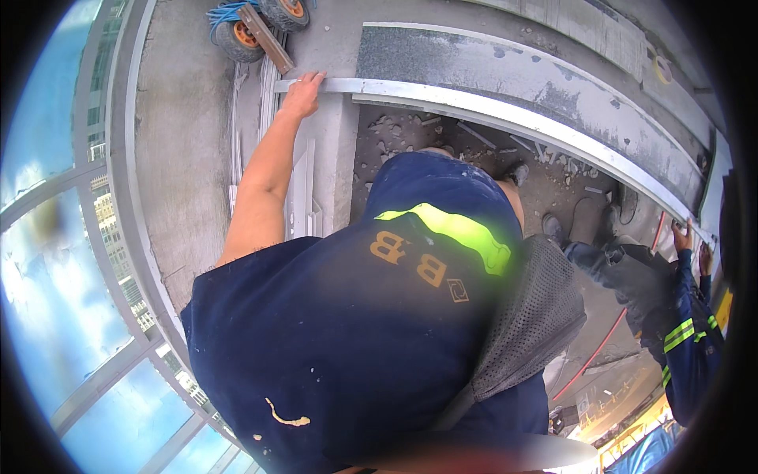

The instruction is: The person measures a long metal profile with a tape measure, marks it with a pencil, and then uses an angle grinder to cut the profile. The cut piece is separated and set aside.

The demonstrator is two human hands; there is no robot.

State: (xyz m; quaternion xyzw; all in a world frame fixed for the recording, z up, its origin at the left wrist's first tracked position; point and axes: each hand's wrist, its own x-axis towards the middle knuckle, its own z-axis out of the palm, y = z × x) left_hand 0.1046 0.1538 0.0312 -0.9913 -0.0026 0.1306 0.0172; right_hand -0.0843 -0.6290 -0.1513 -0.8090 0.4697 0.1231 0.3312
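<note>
My left hand [303,93] grips the left end of a long silver metal bar [474,103], its arm stretched out from my dark navy shirt. The bar runs along the near edge of a grey slab [505,67], over a recess with debris. At the bar's far right end, a co-worker's hands [684,236] are on or close to it. My right hand cannot be seen. Dark grey mesh fabric [541,316] hangs beside my torso on the right and hides part of that side.
Rubble [387,130] lies on the floor beneath the bar. Windows [71,276] line the left side. Black tyres with orange hubs [241,41], blue cable [225,14] and a brown beam [264,39] are at the upper left. A red rod [592,355] stands near the co-worker [679,316].
</note>
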